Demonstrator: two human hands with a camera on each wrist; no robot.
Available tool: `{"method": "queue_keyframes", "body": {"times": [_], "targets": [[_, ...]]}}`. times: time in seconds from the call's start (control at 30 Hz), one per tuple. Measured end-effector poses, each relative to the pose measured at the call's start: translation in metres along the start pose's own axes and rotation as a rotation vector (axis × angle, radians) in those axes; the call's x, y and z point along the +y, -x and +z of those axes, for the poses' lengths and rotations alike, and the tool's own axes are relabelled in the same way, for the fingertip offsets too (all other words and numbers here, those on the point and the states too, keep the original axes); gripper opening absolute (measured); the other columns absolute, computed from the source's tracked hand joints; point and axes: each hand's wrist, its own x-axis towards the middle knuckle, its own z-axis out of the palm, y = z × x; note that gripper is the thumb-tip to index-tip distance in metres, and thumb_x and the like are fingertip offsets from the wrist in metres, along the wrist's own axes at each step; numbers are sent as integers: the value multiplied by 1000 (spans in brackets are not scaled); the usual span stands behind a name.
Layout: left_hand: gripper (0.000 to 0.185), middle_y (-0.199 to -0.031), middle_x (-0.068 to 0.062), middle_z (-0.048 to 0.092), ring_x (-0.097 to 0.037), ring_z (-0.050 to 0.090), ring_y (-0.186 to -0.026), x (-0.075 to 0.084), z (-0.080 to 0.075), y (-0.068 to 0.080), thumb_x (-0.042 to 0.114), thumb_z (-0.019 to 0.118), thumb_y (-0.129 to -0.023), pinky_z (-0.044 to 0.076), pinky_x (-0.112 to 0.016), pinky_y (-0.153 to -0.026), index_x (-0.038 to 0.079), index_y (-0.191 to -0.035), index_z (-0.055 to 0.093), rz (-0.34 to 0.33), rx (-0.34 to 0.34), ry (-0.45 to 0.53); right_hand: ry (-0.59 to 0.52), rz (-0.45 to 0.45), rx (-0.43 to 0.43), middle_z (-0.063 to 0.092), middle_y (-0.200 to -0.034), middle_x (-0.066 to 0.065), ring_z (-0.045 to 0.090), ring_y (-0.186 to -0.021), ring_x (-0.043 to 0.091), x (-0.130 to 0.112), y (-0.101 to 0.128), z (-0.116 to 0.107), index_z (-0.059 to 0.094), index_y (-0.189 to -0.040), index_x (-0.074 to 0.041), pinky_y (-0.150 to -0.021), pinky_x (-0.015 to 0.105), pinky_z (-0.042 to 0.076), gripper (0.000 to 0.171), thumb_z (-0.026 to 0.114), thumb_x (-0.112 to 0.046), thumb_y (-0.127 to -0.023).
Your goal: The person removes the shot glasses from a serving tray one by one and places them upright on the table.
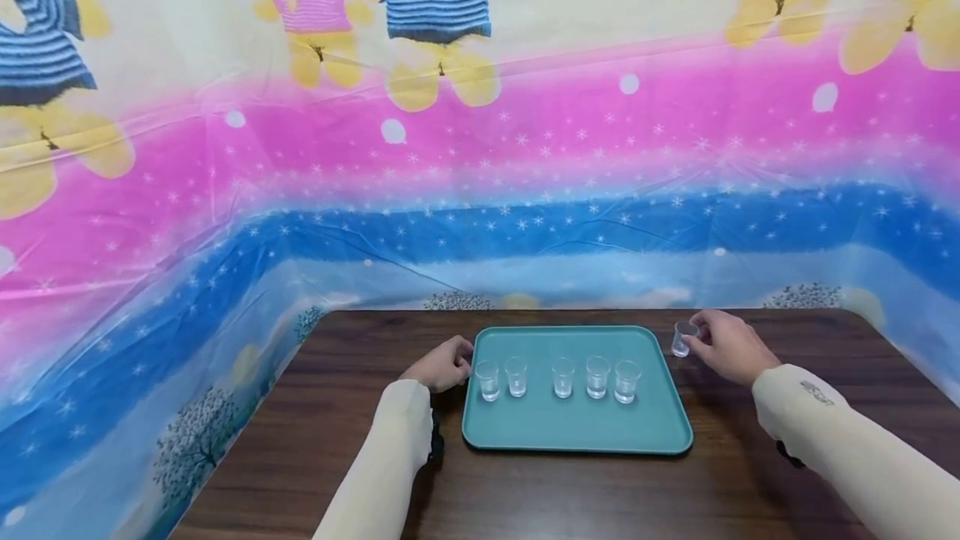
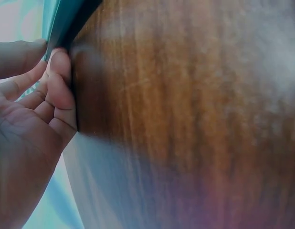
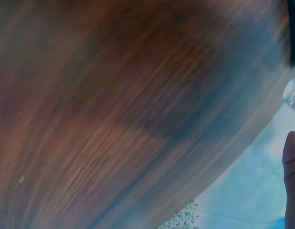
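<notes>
On the teal tray (image 1: pixel 577 432) sit five small clear cups (image 1: pixel 563 377) with clear liquid; right hand (image 1: pixel 731 347) pinches a sixth cup (image 1: pixel 683 338) just right of it, left hand (image 1: pixel 444 365) fingers (image 2: pixel 59 90) curled on its left rim.

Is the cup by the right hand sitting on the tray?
No: the head view shows that cup standing on the table, off the right edge of the tray, with the right hand pinching it.
</notes>
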Motion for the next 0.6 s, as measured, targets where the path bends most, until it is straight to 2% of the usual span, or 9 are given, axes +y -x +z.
{"method": "queue_keyframes", "body": {"times": [0.33,0.6], "targets": [[35,-85,-9,56,-22,54,-74,-4,0,-3,7,50,-95,39,-33,-61,2,-129,43,2,-25,24,-16,94,-13,59,-88,16,57,-70,22,-1,-23,18,50,-118,14,-57,37,48,38,58,-14,-93],[35,-84,-8,55,-22,55,-75,-2,-3,-2,8,51,-95,40,-33,-63,1,-128,44,10,-20,11,1,138,4,57,-93,23,58,-74,28,-5,-33,26,49,-119,14,-58,40,49,39,58,-14,-94]]}}
